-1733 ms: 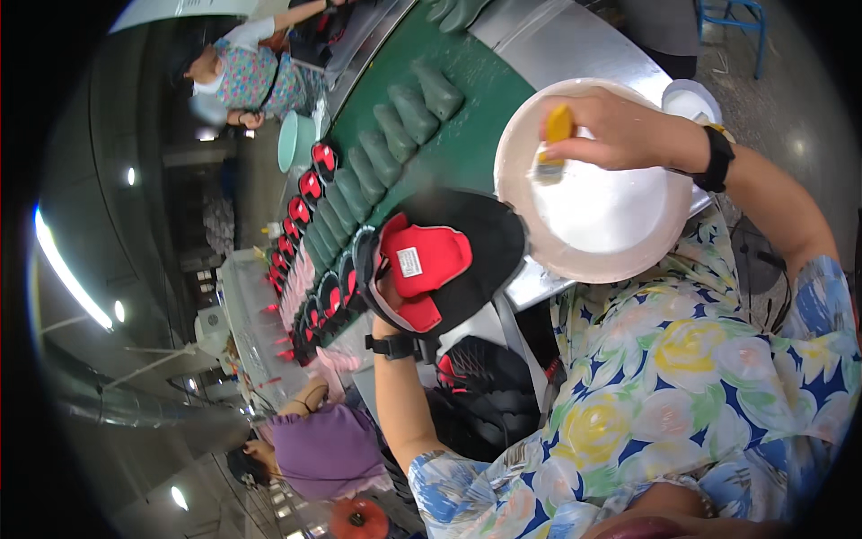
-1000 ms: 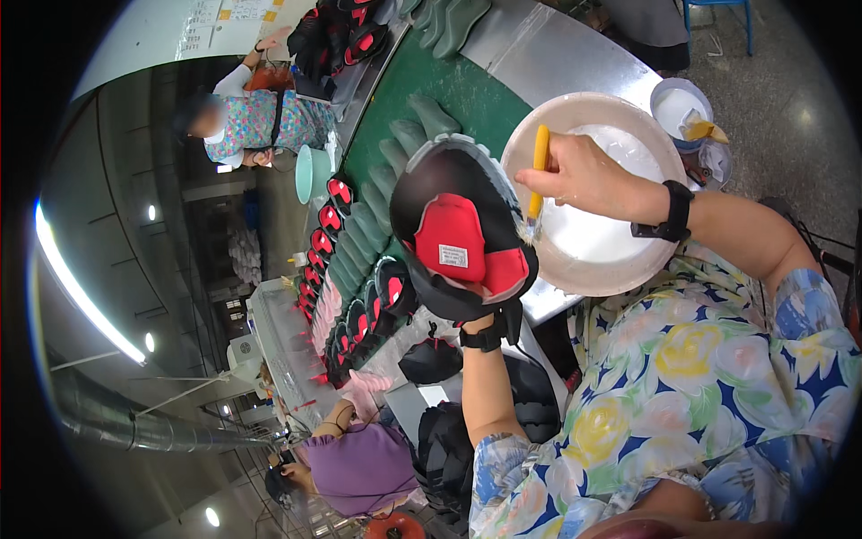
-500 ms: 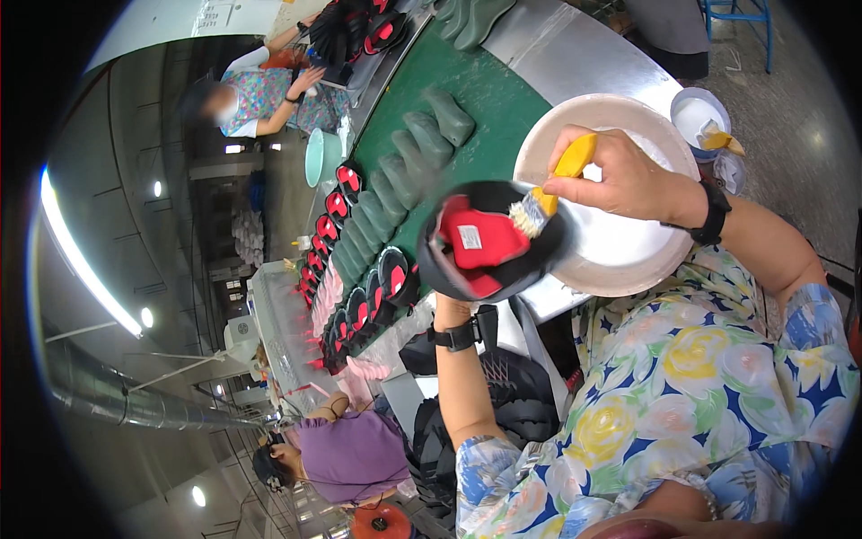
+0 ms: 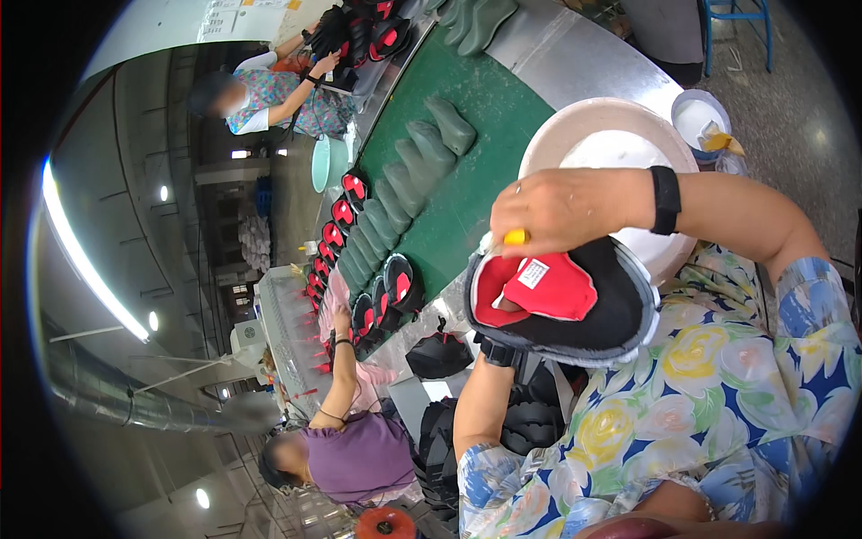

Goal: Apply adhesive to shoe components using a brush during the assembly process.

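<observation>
A black shoe upper [image 4: 620, 287] with a red lining and a white label is held up in front of me, its open underside facing up and whitish along the edge. My left hand [image 4: 509, 307] holds it from below, mostly hidden; only some skin shows through the opening. Over the upper's left end, my right hand [image 4: 570, 211] is closed on a brush [image 4: 515, 237]. Just a bit of its yellow handle shows, and the bristles are hidden against the rim. Behind my right hand stands a wide pale basin [image 4: 544, 136] of white liquid.
On the green conveyor belt [image 4: 485, 171] lie grey-green shoe lasts [image 4: 431, 148] and a row of black-and-red uppers [image 4: 397, 283]. A small bucket [image 4: 723, 112] with another brush stands right. Stacked black pieces [image 4: 534, 427] lie below. Two co-workers [image 4: 359, 458] [image 4: 278, 94] are leftward.
The upper has turned and moved right and nearer to me. My right hand has moved left and down with the brush, to the upper's left end. The co-worker in purple now reaches toward the belt.
</observation>
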{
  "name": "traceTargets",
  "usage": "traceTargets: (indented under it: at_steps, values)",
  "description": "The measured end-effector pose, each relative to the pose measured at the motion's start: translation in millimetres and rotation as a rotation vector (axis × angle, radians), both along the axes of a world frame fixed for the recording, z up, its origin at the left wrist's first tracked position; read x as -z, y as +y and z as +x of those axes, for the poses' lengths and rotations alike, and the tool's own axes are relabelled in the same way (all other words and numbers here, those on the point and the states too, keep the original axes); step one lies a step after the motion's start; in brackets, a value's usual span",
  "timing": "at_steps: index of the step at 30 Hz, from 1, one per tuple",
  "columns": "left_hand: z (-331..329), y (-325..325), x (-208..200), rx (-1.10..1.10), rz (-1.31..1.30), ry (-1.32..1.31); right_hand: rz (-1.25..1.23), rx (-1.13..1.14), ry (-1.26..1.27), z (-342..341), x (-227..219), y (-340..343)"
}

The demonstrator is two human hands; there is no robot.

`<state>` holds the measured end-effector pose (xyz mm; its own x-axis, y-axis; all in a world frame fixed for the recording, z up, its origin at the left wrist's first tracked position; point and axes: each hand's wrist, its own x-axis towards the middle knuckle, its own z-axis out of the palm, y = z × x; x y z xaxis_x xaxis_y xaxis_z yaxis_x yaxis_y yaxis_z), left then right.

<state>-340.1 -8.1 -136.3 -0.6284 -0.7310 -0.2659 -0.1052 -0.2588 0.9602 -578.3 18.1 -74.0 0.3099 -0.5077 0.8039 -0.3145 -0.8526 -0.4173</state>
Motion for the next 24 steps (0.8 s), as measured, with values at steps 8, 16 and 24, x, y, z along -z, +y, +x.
traceTargets:
  at_steps: [8,16,24]
  values:
    - [44,0,-10,-0.05,0.126,0.107,0.569,0.12,0.085,-28,4,11]
    - [56,-10,-6,-0.082,0.266,0.215,0.231,0.083,-0.033,-22,1,19]
    - [87,-6,-2,-0.16,0.356,0.337,0.359,0.133,0.182,-35,-7,33]
